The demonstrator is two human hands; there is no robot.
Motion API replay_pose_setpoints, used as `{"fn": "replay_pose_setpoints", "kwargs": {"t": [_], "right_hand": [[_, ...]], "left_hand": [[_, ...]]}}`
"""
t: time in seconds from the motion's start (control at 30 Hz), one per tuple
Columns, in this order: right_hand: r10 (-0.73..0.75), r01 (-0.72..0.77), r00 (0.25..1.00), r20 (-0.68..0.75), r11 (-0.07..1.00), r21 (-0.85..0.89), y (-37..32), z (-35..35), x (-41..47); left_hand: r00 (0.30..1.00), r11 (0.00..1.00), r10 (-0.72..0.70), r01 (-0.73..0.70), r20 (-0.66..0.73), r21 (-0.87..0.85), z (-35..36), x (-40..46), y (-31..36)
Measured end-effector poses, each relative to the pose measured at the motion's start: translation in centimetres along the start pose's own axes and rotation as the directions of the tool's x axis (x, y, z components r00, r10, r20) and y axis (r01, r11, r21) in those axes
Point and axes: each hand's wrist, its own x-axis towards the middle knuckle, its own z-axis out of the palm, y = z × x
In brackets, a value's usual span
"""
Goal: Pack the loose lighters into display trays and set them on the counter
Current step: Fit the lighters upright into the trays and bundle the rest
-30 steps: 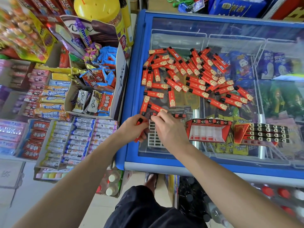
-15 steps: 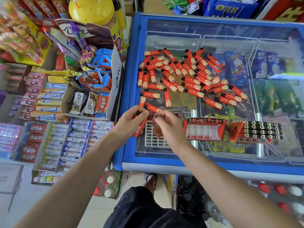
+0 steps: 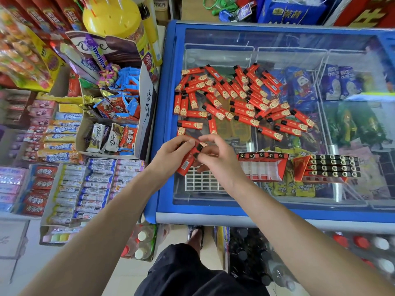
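Observation:
Several loose red lighters point(image 3: 237, 97) lie scattered on the glass lid of a blue chest freezer point(image 3: 164, 116). My left hand point(image 3: 171, 154) grips a small bunch of red lighters point(image 3: 188, 161) above a white grid tray point(image 3: 201, 181). My right hand point(image 3: 215, 159) pinches the black top of one lighter in that bunch. To the right stands a red display tray point(image 3: 265, 167) with one row of lighters along its top. Further right is a second display tray point(image 3: 329, 167), filled with rows of black lighter tops.
Left of the freezer stand boxes of chocolate and candy point(image 3: 111, 133) and rows of gum packs point(image 3: 94, 189). A yellow jar point(image 3: 113, 18) stands behind them. Bottles point(image 3: 141, 244) sit on the floor beside my legs. Frozen goods show through the glass.
Both hands have lifted off the white grid tray and come together. The left hand now holds the bunch of lighters higher, and the right hand's fingers have moved onto the lighter tops.

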Motion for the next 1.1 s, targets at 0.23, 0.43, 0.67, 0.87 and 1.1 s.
{"fn": "replay_pose_setpoints", "kwargs": {"t": [0.23,0.43,0.67,0.87,1.1], "right_hand": [[0.051,-0.035,0.992,-0.117,0.990,0.137,0.1,-1.3,0.7],[0.066,-0.057,0.996,-0.067,0.989,0.137,0.2,-2.5,0.8],[-0.122,0.120,0.992,0.002,0.974,-0.194,0.2,-4.1,-0.1],[-0.327,0.303,0.939,0.103,0.649,-0.698,1.6,-4.6,0.3],[-0.461,0.394,0.850,0.254,0.237,-0.888,3.4,-2.9,1.8]], "left_hand": [[0.984,0.945,0.156,-0.175,0.090,0.275,-0.3,-0.6,-0.1],[0.954,0.867,0.263,-0.298,0.141,0.400,-0.3,-0.7,-0.4],[0.961,0.841,0.242,-0.278,0.137,0.464,-1.3,-0.4,-0.8],[0.983,0.842,0.174,-0.119,-0.056,0.526,-1.9,0.2,-3.0],[0.985,0.847,0.125,-0.046,-0.115,0.530,-1.3,0.9,-3.2]]}}
